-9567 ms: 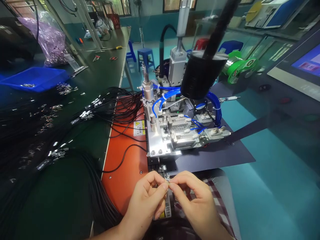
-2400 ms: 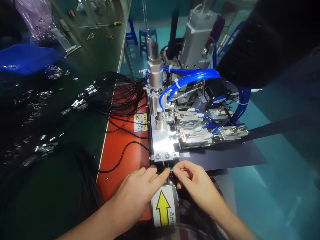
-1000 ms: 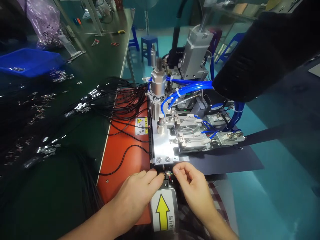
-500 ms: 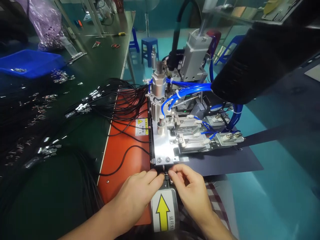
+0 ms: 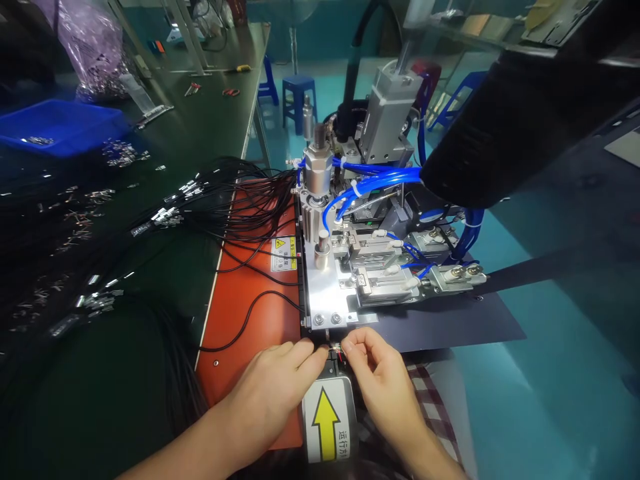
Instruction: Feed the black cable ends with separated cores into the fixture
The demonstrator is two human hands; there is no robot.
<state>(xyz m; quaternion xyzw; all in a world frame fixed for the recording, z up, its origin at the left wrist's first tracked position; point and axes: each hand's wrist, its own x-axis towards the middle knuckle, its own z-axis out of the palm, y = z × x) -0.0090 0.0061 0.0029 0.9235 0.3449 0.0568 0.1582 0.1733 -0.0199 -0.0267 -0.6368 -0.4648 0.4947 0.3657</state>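
At the near end of a metal machine (image 5: 327, 293), both hands meet over its narrow track. My left hand (image 5: 285, 373) lies left of the track, its thumb and fingers pressed together beside a small metal piece (image 5: 335, 347). On the other side of that piece, my right hand (image 5: 377, 367) has its thumb and forefinger pinched at its right end. A thin red strand (image 5: 340, 357) shows just below the piece. Below the fingertips sits a white label with a yellow arrow (image 5: 326, 423). What lies under the left fingertips is hidden.
Black cables (image 5: 200, 213) with metal ends run from the dark green table (image 5: 205, 133) across an orange panel (image 5: 250, 313). A blue tray (image 5: 65, 127) is at upper left. Pneumatic cylinders (image 5: 385, 287), blue tubes (image 5: 390, 177) and a thick black hose (image 5: 465, 140) stand ahead and right.
My right fingertips have shifted slightly right, and the small metal piece with its red strand now shows between the hands. My left hand has stayed in place.
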